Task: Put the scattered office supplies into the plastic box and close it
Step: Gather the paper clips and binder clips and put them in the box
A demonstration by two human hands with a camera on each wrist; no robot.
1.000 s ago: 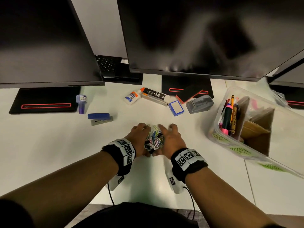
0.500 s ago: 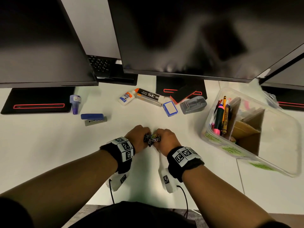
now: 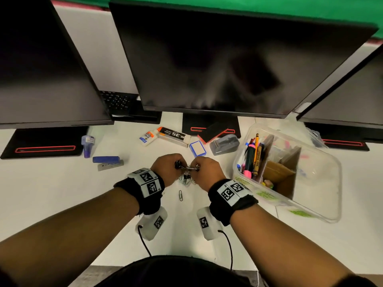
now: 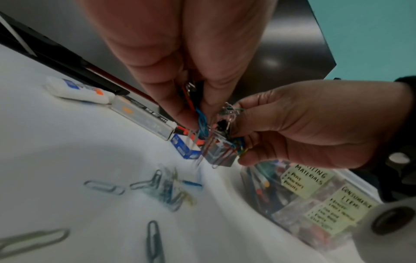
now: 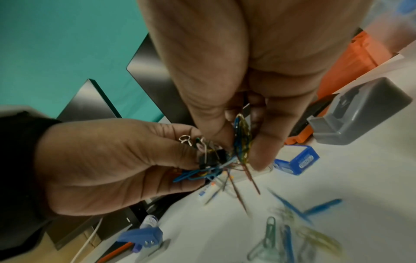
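Note:
Both hands meet over the middle of the white desk and together pinch a tangled bunch of coloured paper clips and binder clips (image 3: 187,167), lifted a little off the surface. My left hand (image 3: 176,164) (image 4: 198,121) holds its left side and my right hand (image 3: 199,165) (image 5: 243,151) its right side. Some clips dangle from the bunch (image 4: 216,142) (image 5: 241,142). Loose clips (image 3: 186,180) (image 4: 166,188) (image 5: 286,234) lie on the desk underneath, and a single one (image 3: 180,195) lies nearer me. The clear plastic box (image 3: 286,204) stands open to the right, holding pens and cardboard dividers.
Behind the hands lie a glue bottle (image 3: 147,138), a staples box (image 3: 175,136), a small blue box (image 3: 198,149) and a grey dispenser (image 3: 224,144). A blue staple remover (image 3: 107,161) and a purple glue stick (image 3: 88,145) sit left. Three monitors overhang the back of the desk.
Both hands have closed on the heap of clips and raised it off the desk. Some clips stayed behind or slipped out onto the surface.

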